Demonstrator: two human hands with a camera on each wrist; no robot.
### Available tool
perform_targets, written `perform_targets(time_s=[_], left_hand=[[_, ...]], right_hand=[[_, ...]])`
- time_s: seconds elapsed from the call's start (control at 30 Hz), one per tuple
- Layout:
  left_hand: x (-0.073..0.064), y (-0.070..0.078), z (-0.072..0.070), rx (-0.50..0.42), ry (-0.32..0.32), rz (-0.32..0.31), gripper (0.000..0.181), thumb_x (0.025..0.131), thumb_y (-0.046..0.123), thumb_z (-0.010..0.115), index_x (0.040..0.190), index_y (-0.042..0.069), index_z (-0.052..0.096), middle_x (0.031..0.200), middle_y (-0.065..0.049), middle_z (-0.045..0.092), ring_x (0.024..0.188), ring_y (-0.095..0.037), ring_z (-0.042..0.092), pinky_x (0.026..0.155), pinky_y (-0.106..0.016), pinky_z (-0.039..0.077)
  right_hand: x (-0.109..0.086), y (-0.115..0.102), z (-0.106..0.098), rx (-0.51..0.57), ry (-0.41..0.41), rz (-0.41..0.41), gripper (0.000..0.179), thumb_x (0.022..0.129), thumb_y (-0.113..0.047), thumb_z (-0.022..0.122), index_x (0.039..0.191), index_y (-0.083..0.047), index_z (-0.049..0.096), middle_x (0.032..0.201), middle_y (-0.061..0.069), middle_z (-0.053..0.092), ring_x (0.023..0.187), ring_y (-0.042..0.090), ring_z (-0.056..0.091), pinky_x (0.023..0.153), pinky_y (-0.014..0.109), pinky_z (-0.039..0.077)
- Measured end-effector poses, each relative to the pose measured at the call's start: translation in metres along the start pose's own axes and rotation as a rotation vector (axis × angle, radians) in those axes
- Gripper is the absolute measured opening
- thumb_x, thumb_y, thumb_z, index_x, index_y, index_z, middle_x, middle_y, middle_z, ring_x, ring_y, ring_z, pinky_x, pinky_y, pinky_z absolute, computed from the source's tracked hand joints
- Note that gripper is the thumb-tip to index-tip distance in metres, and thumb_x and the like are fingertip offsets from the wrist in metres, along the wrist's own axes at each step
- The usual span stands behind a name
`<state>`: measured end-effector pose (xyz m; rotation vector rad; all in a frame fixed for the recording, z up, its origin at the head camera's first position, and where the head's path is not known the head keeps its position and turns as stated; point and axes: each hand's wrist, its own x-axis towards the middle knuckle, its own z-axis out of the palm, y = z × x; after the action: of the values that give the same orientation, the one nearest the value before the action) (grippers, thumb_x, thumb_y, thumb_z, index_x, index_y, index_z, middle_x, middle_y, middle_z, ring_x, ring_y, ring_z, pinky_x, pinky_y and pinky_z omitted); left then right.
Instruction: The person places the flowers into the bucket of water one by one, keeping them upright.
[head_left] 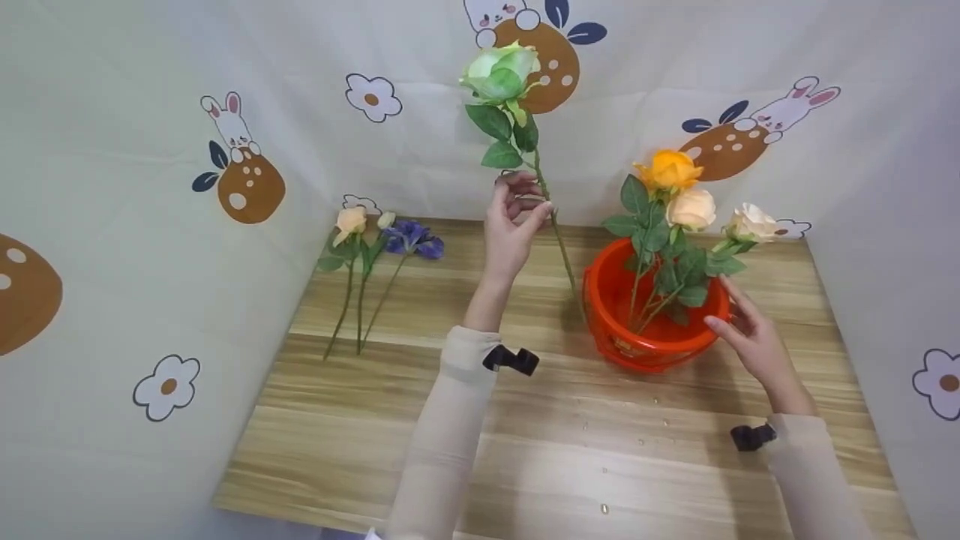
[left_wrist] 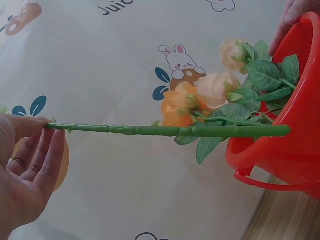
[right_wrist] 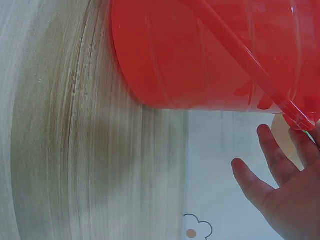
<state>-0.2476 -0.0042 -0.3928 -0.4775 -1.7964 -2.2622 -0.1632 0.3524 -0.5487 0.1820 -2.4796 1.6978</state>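
My left hand [head_left: 514,221] pinches the stem of a pale green rose [head_left: 501,75] between thumb and fingertips. The bloom is up against the curtain, and the green stem [left_wrist: 150,130] slants down toward the left rim of a red bucket [head_left: 652,349]. In the left wrist view the stem's lower end overlaps the bucket's mouth. My right hand [head_left: 754,341] touches the bucket's right rim, its fingers [right_wrist: 272,155] spread and fairly straight. Inside the bucket lean an orange rose [head_left: 670,171], a peach rose [head_left: 691,208] and a pale cream rose [head_left: 752,223].
At the table's left lie a peach rose [head_left: 350,223], a small whitish bud [head_left: 386,220] and a purple-blue flower [head_left: 414,239], stems toward me. A printed curtain [head_left: 300,67] stands behind and around the wooden table [head_left: 337,442]. Small droplets [head_left: 604,508] dot the front.
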Motion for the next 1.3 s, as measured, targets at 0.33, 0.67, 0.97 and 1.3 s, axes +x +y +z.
perform_targets(time_s=[0.33,0.67,0.97,1.3], left_hand=[[-0.005,-0.007,0.021,0.020,0.002,0.061,0.041,0.082,-0.007,0.067,0.117,-0.008,0.047,0.099,-0.015,0.055,0.084,-0.022,0.061,0.068,-0.041,0.058],[-0.002,-0.030,0.040,0.019,0.007,0.107,0.042,0.082,-0.001,0.069,0.117,-0.002,0.048,0.101,-0.016,0.056,0.085,-0.018,0.062,0.068,-0.039,0.058],[-0.010,-0.056,0.063,0.165,-0.078,0.139,0.037,0.085,0.001,0.067,0.117,-0.001,0.049,0.104,-0.018,0.059,0.088,-0.018,0.063,0.072,-0.031,0.057],[-0.033,-0.099,0.085,0.384,-0.211,0.145,0.034,0.087,0.006,0.066,0.117,0.005,0.051,0.102,-0.009,0.060,0.087,-0.010,0.062,0.065,-0.014,0.053]], right_hand=[[-0.001,0.002,-0.001,0.016,-0.006,0.023,0.066,0.090,-0.004,0.060,0.148,-0.015,0.030,0.151,0.018,0.030,0.108,-0.008,0.052,0.084,0.008,0.046],[-0.004,-0.025,0.003,0.038,-0.009,0.003,0.064,0.090,-0.001,0.060,0.146,-0.008,0.032,0.147,0.025,0.032,0.106,-0.007,0.054,0.082,0.009,0.047],[-0.003,-0.020,0.002,0.037,-0.002,0.004,0.064,0.090,-0.001,0.060,0.146,-0.007,0.032,0.147,0.025,0.031,0.106,-0.008,0.053,0.082,0.009,0.047],[-0.003,-0.013,0.001,0.051,-0.003,0.006,0.065,0.089,0.000,0.060,0.147,-0.009,0.031,0.148,0.024,0.031,0.107,-0.008,0.053,0.083,0.010,0.048]])
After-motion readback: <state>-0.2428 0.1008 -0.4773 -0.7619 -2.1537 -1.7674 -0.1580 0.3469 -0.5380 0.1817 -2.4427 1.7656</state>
